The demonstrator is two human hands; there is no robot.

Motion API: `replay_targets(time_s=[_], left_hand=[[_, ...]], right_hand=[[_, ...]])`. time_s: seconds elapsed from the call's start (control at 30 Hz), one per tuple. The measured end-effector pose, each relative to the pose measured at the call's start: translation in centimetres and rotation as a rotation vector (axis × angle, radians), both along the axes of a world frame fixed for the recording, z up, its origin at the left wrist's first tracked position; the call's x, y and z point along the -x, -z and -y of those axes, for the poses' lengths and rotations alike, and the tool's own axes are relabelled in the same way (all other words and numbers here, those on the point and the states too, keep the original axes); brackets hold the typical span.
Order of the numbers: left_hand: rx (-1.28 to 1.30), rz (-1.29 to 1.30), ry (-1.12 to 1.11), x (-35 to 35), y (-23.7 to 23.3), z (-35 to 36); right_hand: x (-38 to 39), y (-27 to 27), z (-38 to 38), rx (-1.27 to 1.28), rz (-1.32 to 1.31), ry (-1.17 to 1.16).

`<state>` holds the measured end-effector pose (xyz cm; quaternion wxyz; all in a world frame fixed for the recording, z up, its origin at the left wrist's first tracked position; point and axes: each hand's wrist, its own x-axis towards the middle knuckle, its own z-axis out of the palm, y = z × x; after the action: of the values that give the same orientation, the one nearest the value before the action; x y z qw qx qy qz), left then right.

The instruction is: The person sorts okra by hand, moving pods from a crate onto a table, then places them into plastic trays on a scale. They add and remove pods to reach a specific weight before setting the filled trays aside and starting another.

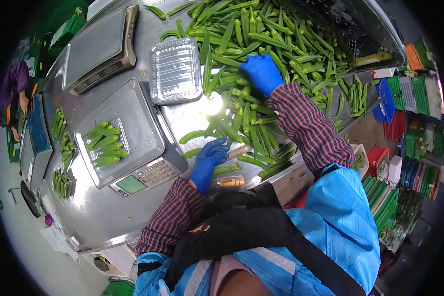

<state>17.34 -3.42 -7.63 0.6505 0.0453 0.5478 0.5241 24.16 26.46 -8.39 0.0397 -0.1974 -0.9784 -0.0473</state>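
My right hand, in a blue glove, is in the large heap of okra, its fingers bent over pods that they partly hide. Lower down, my left hand, also gloved in blue, is closed beside a short tan stick-like piece that sticks out past its fingers; what it is I cannot make out. Near that hand lies a gold-coloured cylinder. A clear plastic tray stands between the heap and the scales. On the nearer scale rests another clear tray with several okra pods.
A second scale stands at the far left. Packs of okra line the table's left side. A dark crate lies tipped behind the heap. Coloured crates stand on the right. Another person's arm shows at the far left.
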Motion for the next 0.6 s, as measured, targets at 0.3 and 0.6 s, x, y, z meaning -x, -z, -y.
replay_targets(time_s=[0.3,0.6], left_hand=[[-0.004,0.053,-0.004,0.2,0.6,0.3],[-0.035,-0.01,0.022,0.4,-0.8,-0.5]], right_hand=[[-3.2,-2.0,-1.3,0.327,-0.188,0.086],[4.2,1.9,0.1,0.266,0.047,0.192]])
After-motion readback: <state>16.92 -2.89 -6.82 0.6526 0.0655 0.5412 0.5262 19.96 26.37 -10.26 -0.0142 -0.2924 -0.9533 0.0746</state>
